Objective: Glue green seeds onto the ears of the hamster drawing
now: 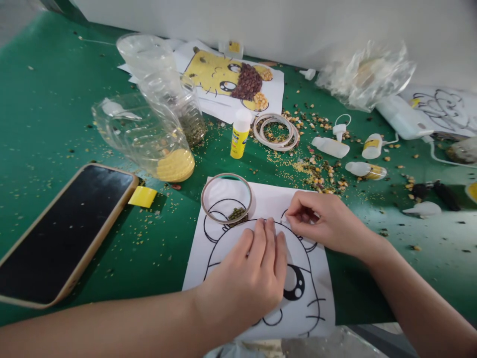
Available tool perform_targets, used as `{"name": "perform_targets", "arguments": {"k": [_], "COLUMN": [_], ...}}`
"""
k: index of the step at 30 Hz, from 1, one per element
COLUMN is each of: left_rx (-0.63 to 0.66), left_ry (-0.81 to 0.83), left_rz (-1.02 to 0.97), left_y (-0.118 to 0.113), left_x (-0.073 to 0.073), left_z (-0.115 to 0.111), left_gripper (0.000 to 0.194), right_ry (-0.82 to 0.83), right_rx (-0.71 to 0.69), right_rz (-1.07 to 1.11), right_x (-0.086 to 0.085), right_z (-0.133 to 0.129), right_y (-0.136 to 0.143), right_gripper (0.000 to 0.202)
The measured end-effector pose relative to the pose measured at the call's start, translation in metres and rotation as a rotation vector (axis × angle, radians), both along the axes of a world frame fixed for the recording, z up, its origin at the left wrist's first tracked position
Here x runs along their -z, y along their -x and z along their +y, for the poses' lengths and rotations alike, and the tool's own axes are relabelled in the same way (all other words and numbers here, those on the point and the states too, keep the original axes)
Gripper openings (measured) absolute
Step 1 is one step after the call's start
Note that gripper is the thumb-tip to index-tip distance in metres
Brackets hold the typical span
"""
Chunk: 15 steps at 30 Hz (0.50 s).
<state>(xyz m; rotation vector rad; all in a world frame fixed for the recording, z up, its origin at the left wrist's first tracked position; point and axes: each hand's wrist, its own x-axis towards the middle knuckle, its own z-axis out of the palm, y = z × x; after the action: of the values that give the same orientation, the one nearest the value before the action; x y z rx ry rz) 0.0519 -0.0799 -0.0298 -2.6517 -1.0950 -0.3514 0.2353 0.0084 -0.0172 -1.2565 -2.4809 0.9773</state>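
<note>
My left hand [253, 268] lies over a white sheet with a black line drawing of a cartoon animal [316, 308], its fingers stretched out and their tips at the top of the head outline. My right hand [324, 219] is closed in a pinch at the drawing's right ear. Whatever sits between its fingertips is hidden or too small to name. Left of the fingertips, a clear round dish [250, 191] rests on the drawing's left ear, with a small heap of green beans [236, 214] in it.
A phone [70, 233] lies at left, near clear plastic containers [112, 134], one holding yellow grain [175, 165]. Behind the sheet stand a glue stick [240, 136] and stacked rings [276, 145]. Small glue bottles [331, 147], scattered grains [324, 174] and a part-filled picture [212, 72] lie beyond.
</note>
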Motion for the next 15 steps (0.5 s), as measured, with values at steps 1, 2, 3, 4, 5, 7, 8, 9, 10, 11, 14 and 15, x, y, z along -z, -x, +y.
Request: {"name": "perform_targets", "arguments": {"k": [1,2,3,4,5,7,8,9,10,11,14,15], "left_rx": [0.0,0.001,0.005,0.007,0.01,0.015,0.016,0.017,0.015,0.015,0.015,0.016], "left_ry": [0.001,0.001,0.001,0.0,-0.002,0.0,0.002,0.002,0.001,-0.001,-0.004,-0.002], "left_rz": [0.0,-0.002,-0.003,-0.004,-0.003,0.005,0.009,0.01,0.009,0.007,0.007,0.008], "left_y": [0.0,0.0,0.0,0.0,0.0001,0.0002,0.0003,0.0004,0.0006,0.0007,0.0009,0.0008], "left_x": [-0.0002,-0.0004,-0.0006,-0.0009,-0.0011,-0.0013,-0.0012,-0.0011,-0.0009,-0.0007,0.0001,0.0003], "left_z": [0.0002,0.0003,0.0004,0.0005,0.0004,0.0003,0.0002,0.0002,0.0003,0.0004,0.0007,0.0008], "left_gripper": [0.036,0.036,0.036,0.036,0.036,0.036,0.036,0.036,0.036,0.036,0.036,0.037], "right_ry": [0.006,0.008,0.006,-0.001,-0.009,-0.021,-0.022,-0.019,-0.013,-0.003,0.014,0.007], "right_rx": [-0.006,-0.018,-0.033,-0.046,-0.052,-0.042,-0.025,-0.006,0.008,0.011,-0.027,-0.042], "right_rz": [0.003,0.002,-0.002,-0.01,-0.022,-0.035,-0.034,-0.027,-0.017,-0.008,-0.012,-0.023], "right_x": [-0.0003,-0.0008,-0.0012,-0.0016,-0.0019,-0.0023,-0.0023,-0.0024,-0.0025,-0.0027,-0.0038,-0.0042], "right_z": [-0.0004,-0.0007,-0.001,-0.0011,-0.0012,-0.001,-0.0009,-0.0008,-0.0007,-0.0006,-0.0005,-0.0004], "right_y": [-0.0001,-0.0001,0.0001,0.0004,0.0007,0.0009,0.0007,0.0004,0.0001,-0.0001,0.0001,0.0005], "right_gripper": [0.007,0.007,0.006,0.006,0.007,0.007,0.007,0.008,0.008,0.008,0.006,0.006]}}
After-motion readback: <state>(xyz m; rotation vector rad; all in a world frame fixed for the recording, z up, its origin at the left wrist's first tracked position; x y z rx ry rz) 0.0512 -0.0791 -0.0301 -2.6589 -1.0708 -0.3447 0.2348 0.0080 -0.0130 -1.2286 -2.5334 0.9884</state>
